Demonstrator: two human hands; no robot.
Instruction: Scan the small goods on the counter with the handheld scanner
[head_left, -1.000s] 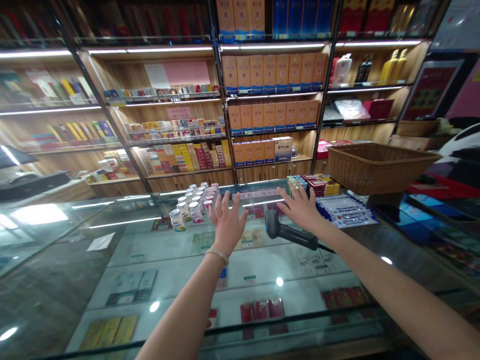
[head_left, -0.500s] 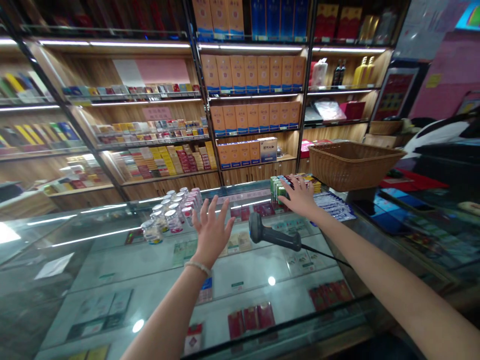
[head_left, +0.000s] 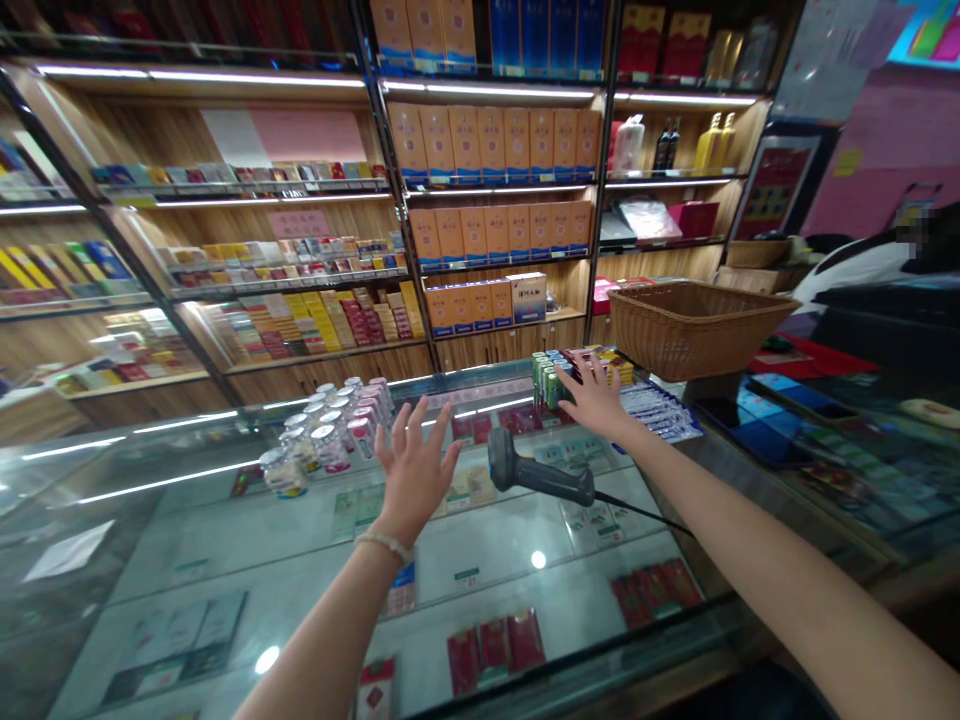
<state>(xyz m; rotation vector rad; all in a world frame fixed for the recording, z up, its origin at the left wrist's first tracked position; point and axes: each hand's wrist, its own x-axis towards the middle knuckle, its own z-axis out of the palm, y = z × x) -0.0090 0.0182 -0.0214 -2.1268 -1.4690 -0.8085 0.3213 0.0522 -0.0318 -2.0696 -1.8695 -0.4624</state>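
My left hand (head_left: 417,462), with a bracelet at the wrist, hovers over the glass counter with its fingers spread and nothing in it. Just left of it stand rows of small lidded jars (head_left: 328,441). My right hand (head_left: 595,400) is also spread, beside green-wrapped rolls (head_left: 549,388) at the counter's far side; whether it touches them I cannot tell. Between the hands lies a dark grey barcode scanner (head_left: 541,474), its cable running right under my right forearm. Blue and white packets (head_left: 661,412) lie right of my right hand.
A wicker basket (head_left: 694,325) stands at the right, behind the packets. Dark flat panels and a red mat (head_left: 817,361) lie farther right. Shelves of boxes (head_left: 487,232) line the back wall. Part of a person shows at the right edge.
The view has shifted slightly, so most things sit a little farther left. Both hands stay spread in nearly the same places over the counter.
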